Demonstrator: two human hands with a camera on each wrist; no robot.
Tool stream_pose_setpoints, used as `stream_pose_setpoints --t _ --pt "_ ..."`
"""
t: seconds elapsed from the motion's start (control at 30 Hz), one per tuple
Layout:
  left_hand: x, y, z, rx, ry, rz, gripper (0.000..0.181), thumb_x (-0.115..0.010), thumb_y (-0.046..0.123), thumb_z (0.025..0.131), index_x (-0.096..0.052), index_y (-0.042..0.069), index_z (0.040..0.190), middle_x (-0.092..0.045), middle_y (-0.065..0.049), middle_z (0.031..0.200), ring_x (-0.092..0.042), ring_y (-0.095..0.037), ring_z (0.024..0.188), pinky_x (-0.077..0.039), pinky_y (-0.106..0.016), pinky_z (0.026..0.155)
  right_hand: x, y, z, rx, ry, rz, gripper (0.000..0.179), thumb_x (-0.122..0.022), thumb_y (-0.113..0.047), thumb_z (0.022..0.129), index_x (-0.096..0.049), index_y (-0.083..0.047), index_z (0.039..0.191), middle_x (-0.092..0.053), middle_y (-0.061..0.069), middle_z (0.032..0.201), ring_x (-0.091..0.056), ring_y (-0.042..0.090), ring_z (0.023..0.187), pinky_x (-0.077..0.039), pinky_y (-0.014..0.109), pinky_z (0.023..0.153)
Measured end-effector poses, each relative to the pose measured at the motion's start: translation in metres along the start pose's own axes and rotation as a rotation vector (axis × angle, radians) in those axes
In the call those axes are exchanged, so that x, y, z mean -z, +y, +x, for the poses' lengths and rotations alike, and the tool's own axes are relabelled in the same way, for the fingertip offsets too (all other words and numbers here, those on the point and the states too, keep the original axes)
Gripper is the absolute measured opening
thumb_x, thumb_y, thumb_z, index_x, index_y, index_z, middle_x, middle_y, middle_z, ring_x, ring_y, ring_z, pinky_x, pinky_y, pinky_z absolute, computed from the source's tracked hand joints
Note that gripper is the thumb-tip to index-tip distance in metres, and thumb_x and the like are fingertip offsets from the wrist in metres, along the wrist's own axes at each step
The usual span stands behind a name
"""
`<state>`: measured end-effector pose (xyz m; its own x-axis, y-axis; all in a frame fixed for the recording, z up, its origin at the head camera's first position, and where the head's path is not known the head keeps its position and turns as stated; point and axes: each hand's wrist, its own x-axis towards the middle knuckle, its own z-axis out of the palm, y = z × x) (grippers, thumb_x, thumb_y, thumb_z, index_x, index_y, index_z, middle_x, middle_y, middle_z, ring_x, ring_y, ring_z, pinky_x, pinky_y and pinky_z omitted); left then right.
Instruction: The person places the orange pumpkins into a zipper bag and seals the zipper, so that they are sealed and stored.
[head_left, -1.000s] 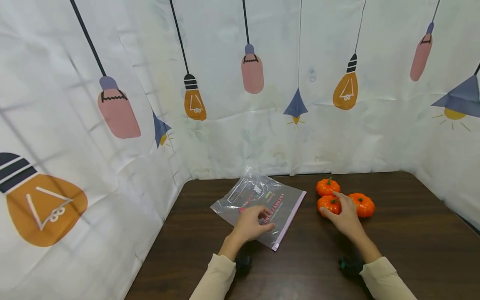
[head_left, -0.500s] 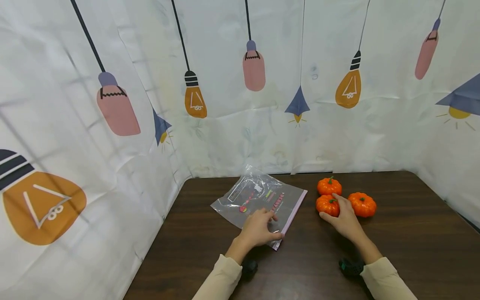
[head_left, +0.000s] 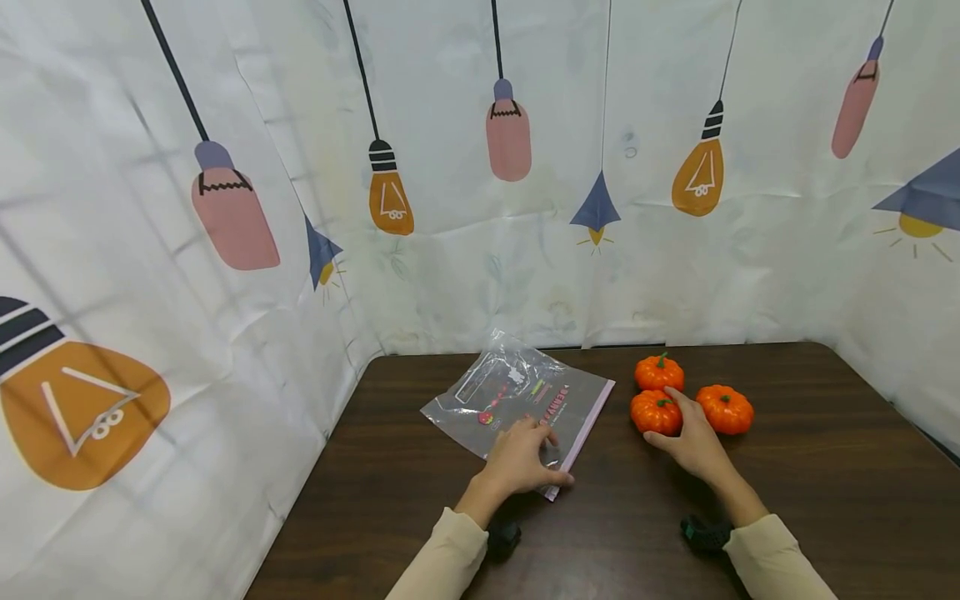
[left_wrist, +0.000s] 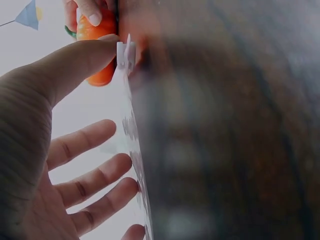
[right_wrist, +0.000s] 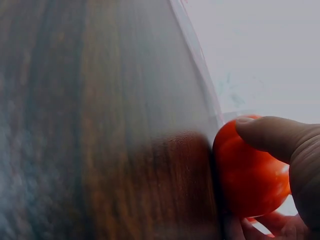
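- Passable up the middle of the table (head_left: 600,542), over bare wood between left hand (head_left: 513,461) and right hand (head_left: 693,442); tightening toward the back, between the zip edge of the plastic bag (head_left: 517,387) and the near pumpkin (head_left: 648,414);
- Blocked just behind the near pumpkin by the rear pumpkin (head_left: 658,374); obstructed on its right by the gripping right hand, then by the right pumpkin (head_left: 726,409);
- Roomy right of the right pumpkin, and left of the bag;
- Obstructed at the bag's near corner by left hand;
- Narrowed between the forearms by dark wrist devices (head_left: 504,540);
- Walled off behind and at both sides by the patterned curtain (head_left: 465,283).
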<state>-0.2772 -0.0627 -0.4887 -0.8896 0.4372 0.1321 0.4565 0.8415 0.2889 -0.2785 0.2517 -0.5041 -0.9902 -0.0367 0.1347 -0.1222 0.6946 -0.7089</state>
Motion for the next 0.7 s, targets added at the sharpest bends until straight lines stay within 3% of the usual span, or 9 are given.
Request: stream_pose_setpoints --t 0.3,0.53,0.7 --pt "-0.0013 0.0024 0.0007 0.004 -0.022 0.019 0.051 -0.087 0.061 0.068 -0.066 0.029 0.101 -0.062 0.004 0.112 -0.056 -0.023 0.121 -0.046 -0.060 0.097 0.0013 -0.0004 -0.0006 0.003 -0.001 0.011 0.092 -0.078 -0.027 0.089 -0.023 0.005 0.157 -0.024 0.040 0.157 -0.029 0.058 0.141 -0.026 0.074 0.112" --pt "0.0002 0.0042 0.0003 -0.032 -0.003 0.047 0.040 -0.086 0.054 0.070 -0.066 0.027 0.091 -0.063 0.005 0.104 -0.057 -0.021 0.112 -0.045 -0.043 0.080 0.0014 -0.0005 0.0000 0.011 0.003 0.032 0.091 -0.079 -0.026 0.089 -0.025 0.002 0.157 -0.026 0.038 0.157 -0.030 0.057 0.142 -0.026 0.073 0.113" --pt "-0.0006 0.0036 0.0004 -0.041 0.010 0.040 0.034 -0.084 0.049 0.070 -0.066 0.027 0.087 -0.063 0.005 0.102 -0.058 -0.020 0.107 -0.044 -0.041 0.078 0.0005 0.0023 0.0014 0.018 0.006 0.042 0.091 -0.079 -0.025 0.088 -0.026 0.002 0.156 -0.027 0.038 0.156 -0.030 0.057 0.142 -0.026 0.073 0.113"
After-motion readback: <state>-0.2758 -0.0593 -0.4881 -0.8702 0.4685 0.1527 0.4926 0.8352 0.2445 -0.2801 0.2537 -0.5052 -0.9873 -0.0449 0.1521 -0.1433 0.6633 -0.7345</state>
